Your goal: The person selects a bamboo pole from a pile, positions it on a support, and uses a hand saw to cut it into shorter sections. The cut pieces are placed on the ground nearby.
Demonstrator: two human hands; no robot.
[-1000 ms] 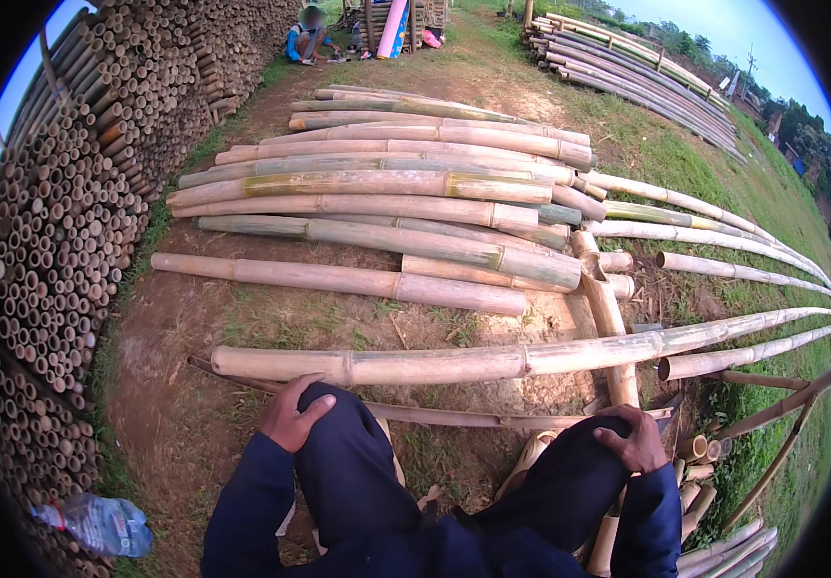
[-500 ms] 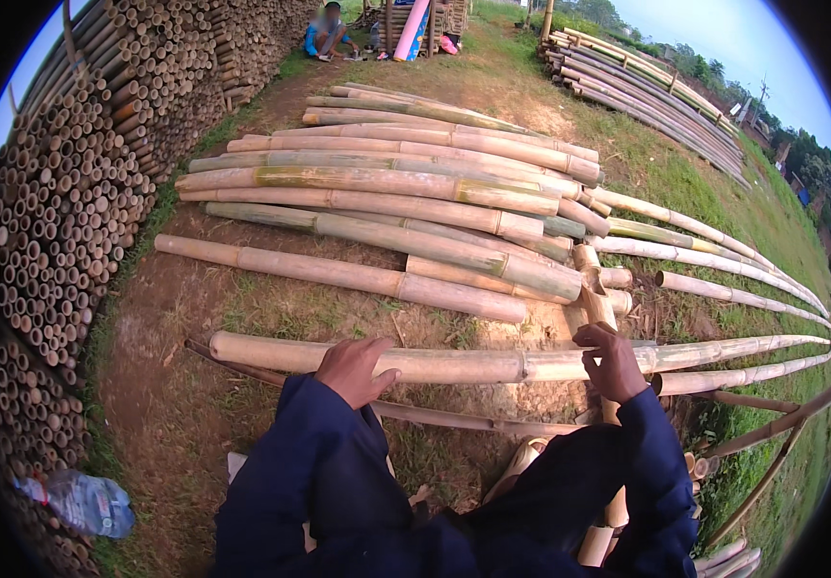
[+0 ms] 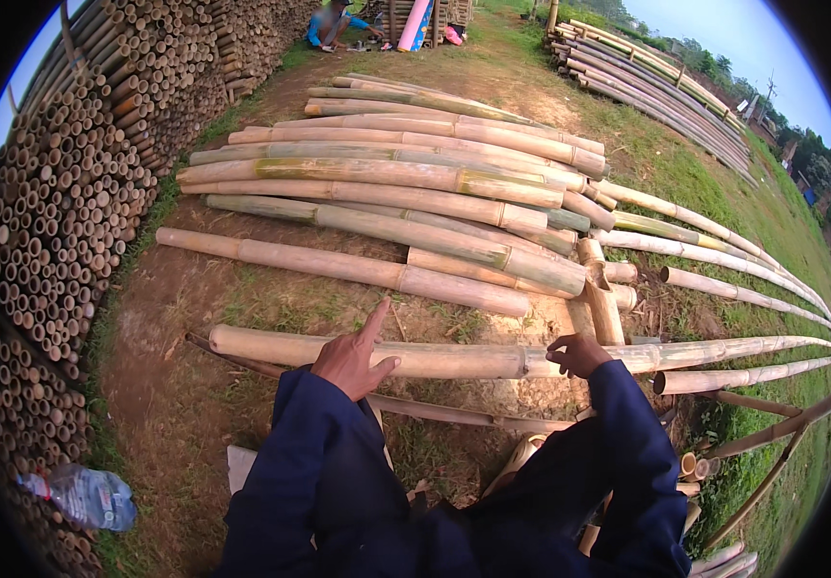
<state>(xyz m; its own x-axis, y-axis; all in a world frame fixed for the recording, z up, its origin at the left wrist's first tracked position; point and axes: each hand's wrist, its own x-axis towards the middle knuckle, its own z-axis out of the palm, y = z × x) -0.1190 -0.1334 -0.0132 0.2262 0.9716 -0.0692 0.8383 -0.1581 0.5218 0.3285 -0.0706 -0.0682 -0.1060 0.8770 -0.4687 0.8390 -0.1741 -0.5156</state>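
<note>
A long pale bamboo pole (image 3: 454,361) lies crosswise in front of me, its cut end at the left. My left hand (image 3: 346,361) rests at the pole's left part, index finger stretched forward and thumb out to the side. It grips nothing. Farther right, my right hand (image 3: 581,355) hovers over or touches the same pole; I cannot tell which. Its index finger points left, apart from the thumb, while the other fingers curl in. A notched bamboo support (image 3: 602,306) stands beyond the right hand and passes toward the pole.
Beyond lie many loose bamboo poles (image 3: 377,175) side by side. A tall bamboo stack (image 3: 59,212) walls the left; a plastic bottle (image 3: 93,498) lies beside it. Another pole pile (image 3: 647,82) is at the far right. A person (image 3: 329,27) crouches at the back.
My left hand has gone from curving over the pole to stretching its index finger forward. My right hand has moved left along the pole. The view has shifted slightly.
</note>
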